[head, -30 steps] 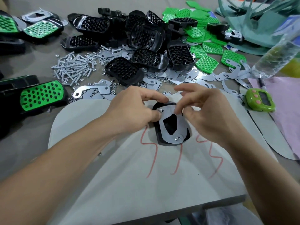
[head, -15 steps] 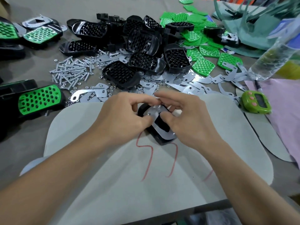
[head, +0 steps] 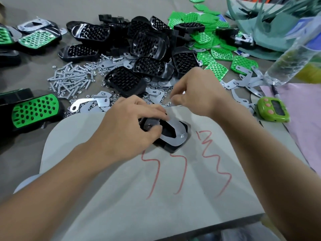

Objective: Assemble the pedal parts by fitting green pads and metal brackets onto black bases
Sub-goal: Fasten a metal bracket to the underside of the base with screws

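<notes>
We've got the black base (head: 173, 147) sitting in the middle of the frame on a grey board (head: 156, 197), with a metal bracket (head: 175, 136) lying flat on top of it. The left hand (head: 128, 131) has its grip clamped over the base's upper end, thumb down on the bracket by a bolt. The right hand (head: 199, 94) is just above, its grip pinched together on a thin metal piece (head: 175, 105) that we only see edge-on. Red marker scrawl (head: 187, 162) on the board looks like "553", but we can't read it for sure. At upper centre of the worktop are spare bases (head: 149, 49), with green pads (head: 215, 54) to the right and screws (head: 71, 79) to the left. A green timer (head: 272, 109) sits at the right.
</notes>
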Motion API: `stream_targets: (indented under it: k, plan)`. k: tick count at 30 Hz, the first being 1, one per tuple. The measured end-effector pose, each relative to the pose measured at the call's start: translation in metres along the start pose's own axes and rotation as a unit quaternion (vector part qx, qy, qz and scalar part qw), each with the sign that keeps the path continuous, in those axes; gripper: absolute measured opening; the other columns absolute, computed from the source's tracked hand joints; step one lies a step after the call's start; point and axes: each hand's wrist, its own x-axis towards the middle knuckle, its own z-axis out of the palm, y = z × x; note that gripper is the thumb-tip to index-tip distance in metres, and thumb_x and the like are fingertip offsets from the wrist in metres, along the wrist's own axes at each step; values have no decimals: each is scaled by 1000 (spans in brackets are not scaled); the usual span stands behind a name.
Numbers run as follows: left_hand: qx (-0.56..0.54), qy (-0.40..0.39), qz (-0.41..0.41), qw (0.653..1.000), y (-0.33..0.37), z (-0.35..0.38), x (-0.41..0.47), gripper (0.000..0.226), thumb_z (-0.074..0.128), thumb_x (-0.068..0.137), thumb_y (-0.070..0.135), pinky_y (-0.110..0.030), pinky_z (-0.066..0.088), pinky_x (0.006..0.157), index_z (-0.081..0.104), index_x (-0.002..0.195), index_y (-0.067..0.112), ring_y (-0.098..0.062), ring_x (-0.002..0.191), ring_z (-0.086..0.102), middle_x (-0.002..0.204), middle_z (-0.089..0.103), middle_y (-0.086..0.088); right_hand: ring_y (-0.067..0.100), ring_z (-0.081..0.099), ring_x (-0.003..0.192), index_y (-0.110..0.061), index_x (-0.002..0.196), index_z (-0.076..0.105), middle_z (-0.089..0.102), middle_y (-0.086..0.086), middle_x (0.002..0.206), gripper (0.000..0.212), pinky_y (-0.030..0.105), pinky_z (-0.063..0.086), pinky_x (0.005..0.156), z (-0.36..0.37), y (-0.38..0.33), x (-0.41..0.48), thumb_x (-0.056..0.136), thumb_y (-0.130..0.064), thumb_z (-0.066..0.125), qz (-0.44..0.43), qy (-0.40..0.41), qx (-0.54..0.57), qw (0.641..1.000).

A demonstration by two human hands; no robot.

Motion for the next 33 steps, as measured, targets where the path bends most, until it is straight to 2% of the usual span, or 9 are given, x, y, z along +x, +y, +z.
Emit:
stream_targets:
  k: [3,7,12,15,21,24,28,30,33]
  plan:
    - [21,-2,-1,1000,1,2,-2,34,71,68,55,-21,32,104,77,99,44,-1,103,52,109,68,33,21,67,74,-24,75,80,74,3,74,10,35,57,73,4,-5,3,77,-15,76,-7,-14,-31,999]
    - [46,2,-16,999,2,7,-2,45,65,58,69,-21,29,100,70,96,45,1,101,48,108,68,20,31,66,83,-17,85,78,72,13,86,6,40,57,78,6,-2,7,80,-21,78,24,-12,-59,998]
    - [40,-5,-7,999,3,11,-1,37,69,59,63,-22,28,94,65,91,47,0,100,46,106,67,20,33,64,82,-23,76,72,67,13,81,10,39,57,78,2,-5,6,82,-14,73,32,-21,-72,997]
    - [30,-5,3,1000,5,14,-1,31,73,64,57,-22,26,95,71,94,49,-5,104,44,112,66,25,36,63,75,-9,76,78,67,16,69,6,42,58,69,-2,-9,8,78,-8,72,9,-37,-94,995]
    - [-19,-45,34,998,4,14,0,28,84,80,31,-23,31,103,80,106,42,-4,110,38,115,66,31,33,54,63,3,83,74,67,29,83,14,45,55,65,-1,-9,12,77,-6,64,-8,-61,-108,992]
    - [10,-21,50,998,6,15,-2,28,73,75,44,-23,31,100,81,102,42,-5,108,40,112,68,32,24,61,68,-7,81,76,67,21,73,12,42,57,68,4,-6,5,79,-7,64,19,-22,-71,997]
    - [4,-22,36,999,8,15,-3,26,84,72,52,-28,33,98,80,97,46,-5,109,42,107,65,37,15,63,64,-23,69,73,68,-4,63,15,24,48,59,0,2,-20,82,-14,71,57,104,16,993]
    - [1,-19,36,999,8,16,-1,25,86,71,49,-29,35,95,80,95,45,-5,107,43,104,66,37,11,62,60,-24,68,74,68,-5,59,14,21,49,54,-9,6,-43,80,-16,77,74,70,64,993]
    - [-8,-22,23,999,11,18,1,20,86,69,45,-28,37,90,78,88,44,-6,104,43,99,66,37,7,63,60,-28,65,74,68,-10,58,19,17,47,52,-13,7,-72,79,-14,73,82,-22,-18,996]
